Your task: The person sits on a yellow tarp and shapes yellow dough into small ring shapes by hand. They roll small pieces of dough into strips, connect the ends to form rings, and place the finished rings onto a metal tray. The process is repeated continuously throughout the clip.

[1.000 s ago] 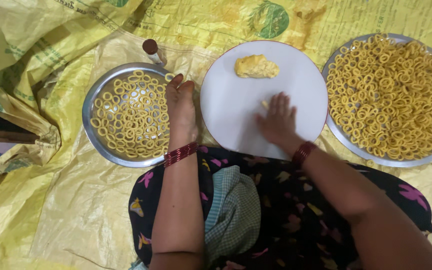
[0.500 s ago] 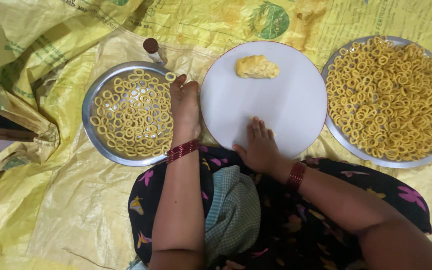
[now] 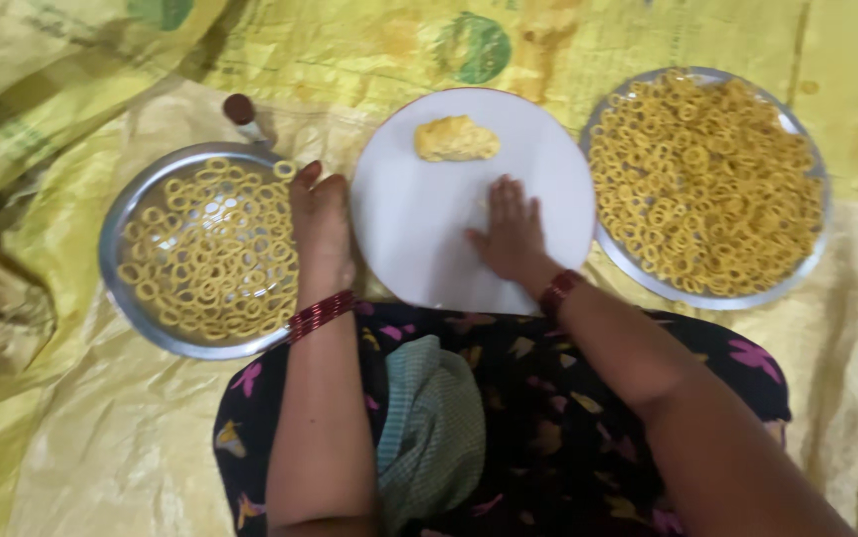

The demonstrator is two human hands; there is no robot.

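Observation:
My right hand [image 3: 511, 237] lies flat, palm down, fingers slightly spread, on the round white plate [image 3: 404, 234]; whatever is under the palm is hidden. A lump of yellow dough [image 3: 456, 139] sits at the plate's far side. My left hand [image 3: 322, 227] rests with curled fingers between the white plate and the left steel plate [image 3: 116, 288], its fingertips beside a dough ring [image 3: 285, 169] on that plate's rim. The left plate holds a single layer of yellow dough rings [image 3: 205, 259].
At the right stands a larger steel plate [image 3: 648, 283] heaped with dough rings [image 3: 707, 184]. A small brown-capped object [image 3: 240, 107] lies behind the left plate. Everything sits on a crumpled yellow plastic sheet [image 3: 71, 447]. My patterned dark lap [image 3: 509, 418] fills the foreground.
My right hand slid back to the near edge of the white plate, then forward again onto its middle. The left hand stayed put.

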